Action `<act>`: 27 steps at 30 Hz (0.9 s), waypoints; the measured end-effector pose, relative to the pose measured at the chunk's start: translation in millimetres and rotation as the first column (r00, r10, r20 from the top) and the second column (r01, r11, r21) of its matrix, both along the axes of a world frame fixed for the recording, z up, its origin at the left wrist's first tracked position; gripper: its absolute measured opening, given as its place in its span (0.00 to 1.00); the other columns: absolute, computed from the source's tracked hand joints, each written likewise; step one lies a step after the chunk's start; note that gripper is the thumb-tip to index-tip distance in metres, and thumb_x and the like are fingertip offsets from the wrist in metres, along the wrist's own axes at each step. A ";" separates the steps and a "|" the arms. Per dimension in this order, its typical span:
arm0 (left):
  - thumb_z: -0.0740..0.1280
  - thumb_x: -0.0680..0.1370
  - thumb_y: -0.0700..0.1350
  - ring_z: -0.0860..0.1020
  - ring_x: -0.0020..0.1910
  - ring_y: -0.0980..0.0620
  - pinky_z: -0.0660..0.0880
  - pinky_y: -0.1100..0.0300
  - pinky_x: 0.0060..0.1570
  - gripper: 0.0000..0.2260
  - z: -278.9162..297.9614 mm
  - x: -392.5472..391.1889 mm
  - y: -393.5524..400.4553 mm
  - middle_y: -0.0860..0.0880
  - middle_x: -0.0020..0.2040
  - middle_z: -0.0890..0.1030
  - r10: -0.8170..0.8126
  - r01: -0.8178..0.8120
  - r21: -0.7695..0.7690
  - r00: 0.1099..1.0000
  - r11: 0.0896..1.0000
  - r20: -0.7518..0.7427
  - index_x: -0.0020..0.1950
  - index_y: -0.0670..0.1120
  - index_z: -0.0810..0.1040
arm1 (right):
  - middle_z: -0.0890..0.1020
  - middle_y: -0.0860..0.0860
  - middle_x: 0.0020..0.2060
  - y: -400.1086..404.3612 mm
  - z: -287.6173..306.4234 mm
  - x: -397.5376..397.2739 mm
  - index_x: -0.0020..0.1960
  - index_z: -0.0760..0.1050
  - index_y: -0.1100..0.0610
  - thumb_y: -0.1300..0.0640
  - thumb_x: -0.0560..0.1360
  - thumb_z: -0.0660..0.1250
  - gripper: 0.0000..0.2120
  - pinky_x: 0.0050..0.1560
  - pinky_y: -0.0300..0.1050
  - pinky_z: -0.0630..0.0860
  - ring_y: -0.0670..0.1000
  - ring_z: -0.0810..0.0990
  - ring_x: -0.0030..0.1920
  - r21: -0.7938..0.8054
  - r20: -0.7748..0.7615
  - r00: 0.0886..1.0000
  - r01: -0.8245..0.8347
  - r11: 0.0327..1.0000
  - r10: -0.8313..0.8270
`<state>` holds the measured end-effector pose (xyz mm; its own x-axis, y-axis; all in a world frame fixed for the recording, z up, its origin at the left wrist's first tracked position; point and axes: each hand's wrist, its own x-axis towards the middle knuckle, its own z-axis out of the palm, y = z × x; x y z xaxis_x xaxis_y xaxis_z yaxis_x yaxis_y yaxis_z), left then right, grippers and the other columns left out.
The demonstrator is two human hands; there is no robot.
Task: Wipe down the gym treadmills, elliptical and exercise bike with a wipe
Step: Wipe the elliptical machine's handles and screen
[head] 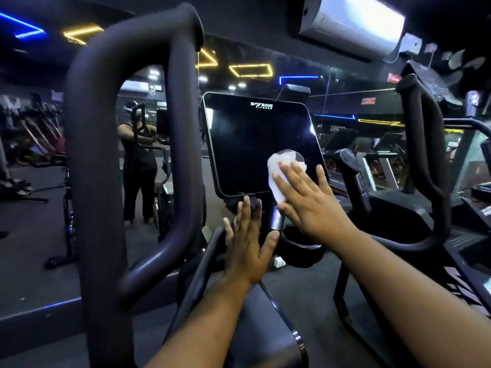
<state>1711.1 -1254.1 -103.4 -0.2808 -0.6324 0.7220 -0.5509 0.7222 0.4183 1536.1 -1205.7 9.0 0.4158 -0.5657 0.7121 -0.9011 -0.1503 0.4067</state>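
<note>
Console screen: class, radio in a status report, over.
Right hand flat, pressing wipe on console screen. Left hand open below the console. Nothing blocking the screen.

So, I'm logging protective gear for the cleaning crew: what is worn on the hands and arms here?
Nothing. The left hand and right hand are bare, with no gloves, rings or watch showing. Both forearms are bare up to the frame edge, with no sleeve in view.

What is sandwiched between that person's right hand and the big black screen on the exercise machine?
A crumpled white wipe lies between the flat right hand and the black console screen, shown in the head view.
</note>
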 end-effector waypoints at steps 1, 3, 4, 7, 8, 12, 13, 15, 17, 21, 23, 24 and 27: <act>0.36 0.77 0.74 0.35 0.81 0.53 0.31 0.41 0.77 0.40 1.0 2.2 2.7 0.52 0.83 0.36 0.040 -0.040 -0.003 0.998 0.999 0.057 0.84 0.52 0.41 | 0.54 0.52 0.82 -3.4 5.8 2.5 0.83 0.54 0.52 0.40 0.84 0.48 0.30 0.77 0.69 0.51 0.53 0.51 0.82 0.024 0.049 0.998 0.025 0.999 -0.026; 0.39 0.76 0.76 0.33 0.81 0.53 0.30 0.41 0.77 0.43 3.5 5.5 7.0 0.51 0.83 0.34 0.118 -0.116 -0.025 0.984 0.993 0.136 0.83 0.51 0.38 | 0.50 0.52 0.83 -6.6 6.1 7.7 0.83 0.51 0.52 0.40 0.84 0.47 0.31 0.78 0.66 0.50 0.52 0.46 0.82 0.059 0.133 0.991 0.007 0.998 -0.015; 0.42 0.75 0.76 0.33 0.81 0.53 0.30 0.42 0.76 0.44 4.6 5.3 7.4 0.51 0.82 0.34 0.141 -0.137 -0.031 0.978 0.990 0.155 0.83 0.51 0.38 | 0.50 0.52 0.83 -6.3 1.7 9.4 0.83 0.51 0.53 0.41 0.85 0.47 0.31 0.79 0.64 0.50 0.51 0.45 0.82 0.065 0.169 0.986 -0.021 0.998 0.009; 0.50 0.74 0.74 0.35 0.81 0.52 0.31 0.41 0.77 0.47 5.4 4.6 7.1 0.51 0.83 0.35 0.181 -0.176 -0.045 0.968 0.983 0.172 0.83 0.49 0.38 | 0.51 0.54 0.82 3.5 -17.3 11.3 0.83 0.53 0.56 0.42 0.85 0.48 0.31 0.79 0.63 0.50 0.51 0.45 0.82 0.068 0.197 0.979 -0.073 0.995 0.058; 0.51 0.74 0.73 0.37 0.82 0.52 0.32 0.41 0.77 0.47 4.8 3.9 7.1 0.50 0.83 0.36 0.190 -0.184 -0.054 0.967 0.981 0.172 0.83 0.48 0.39 | 0.51 0.54 0.82 6.5 -21.1 9.2 0.83 0.52 0.56 0.41 0.85 0.47 0.31 0.79 0.63 0.51 0.51 0.45 0.82 0.078 0.189 0.980 -0.071 0.994 0.055; 0.54 0.74 0.71 0.40 0.83 0.50 0.37 0.38 0.77 0.47 2.3 2.2 4.1 0.49 0.84 0.39 0.210 -0.198 -0.082 0.961 0.977 0.182 0.84 0.46 0.41 | 0.48 0.49 0.83 -2.2 4.8 4.3 0.83 0.46 0.51 0.35 0.83 0.43 0.34 0.79 0.64 0.48 0.48 0.45 0.82 0.116 0.234 0.972 -0.038 0.992 0.010; 0.55 0.74 0.71 0.42 0.83 0.49 0.39 0.37 0.77 0.47 2.8 1.9 4.3 0.48 0.84 0.41 0.217 -0.203 -0.094 0.960 0.975 0.175 0.84 0.45 0.43 | 0.47 0.48 0.83 -7.5 15.5 4.9 0.83 0.44 0.50 0.33 0.82 0.42 0.35 0.80 0.63 0.46 0.48 0.44 0.82 0.143 0.301 0.954 -0.042 0.989 -0.003; 0.56 0.74 0.71 0.45 0.83 0.48 0.41 0.36 0.77 0.48 3.9 2.7 4.3 0.47 0.84 0.44 0.228 -0.212 -0.111 0.960 0.971 0.163 0.84 0.44 0.45 | 0.45 0.46 0.83 -17.0 30.6 8.3 0.83 0.42 0.49 0.31 0.80 0.42 0.37 0.80 0.60 0.44 0.47 0.42 0.82 0.182 0.408 0.913 -0.068 0.981 -0.013; 0.55 0.74 0.71 0.44 0.83 0.48 0.40 0.36 0.77 0.48 3.3 2.2 4.8 0.47 0.84 0.43 0.238 -0.221 -0.108 0.954 0.969 0.184 0.84 0.44 0.44 | 0.43 0.46 0.82 -17.6 27.3 12.5 0.83 0.41 0.50 0.31 0.80 0.43 0.38 0.80 0.61 0.44 0.47 0.39 0.81 0.178 0.462 0.887 -0.084 0.980 -0.008; 0.52 0.75 0.72 0.40 0.83 0.49 0.39 0.36 0.77 0.47 3.0 3.4 6.8 0.48 0.84 0.39 0.244 -0.233 -0.078 0.945 0.969 0.217 0.84 0.45 0.42 | 0.40 0.50 0.82 3.8 -17.5 27.4 0.83 0.39 0.54 0.33 0.82 0.44 0.39 0.80 0.60 0.41 0.48 0.36 0.81 0.149 0.402 0.916 -0.056 0.987 -0.009; 0.49 0.74 0.73 0.36 0.82 0.51 0.36 0.37 0.77 0.47 5.3 2.6 7.7 0.49 0.83 0.35 0.223 -0.221 -0.037 0.950 0.975 0.217 0.83 0.47 0.38 | 0.43 0.51 0.82 5.9 -25.5 25.3 0.83 0.42 0.54 0.33 0.82 0.43 0.38 0.80 0.62 0.43 0.49 0.39 0.82 0.094 0.301 0.953 0.003 0.996 -0.031; 0.48 0.73 0.73 0.34 0.81 0.52 0.34 0.38 0.77 0.47 6.5 2.7 8.7 0.50 0.82 0.34 0.216 -0.217 -0.023 0.950 0.976 0.223 0.83 0.47 0.36 | 0.44 0.51 0.83 2.8 -19.4 21.7 0.83 0.43 0.54 0.32 0.82 0.44 0.38 0.80 0.63 0.44 0.50 0.41 0.82 0.068 0.269 0.963 0.008 0.998 -0.026; 0.46 0.72 0.73 0.31 0.80 0.53 0.30 0.40 0.77 0.47 8.5 4.2 9.2 0.51 0.81 0.31 0.210 -0.217 0.002 0.949 0.976 0.234 0.81 0.49 0.32 | 0.46 0.49 0.83 -10.8 15.2 14.8 0.83 0.45 0.52 0.32 0.81 0.47 0.38 0.79 0.61 0.43 0.49 0.42 0.82 0.125 0.323 0.946 -0.026 0.992 -0.016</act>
<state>1715.3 -1244.9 -94.9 -0.2942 -0.7141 0.6352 -0.7749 0.5673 0.2788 1550.9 -1216.5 24.1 0.1784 -0.6575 0.7320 -0.9799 -0.1863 0.0715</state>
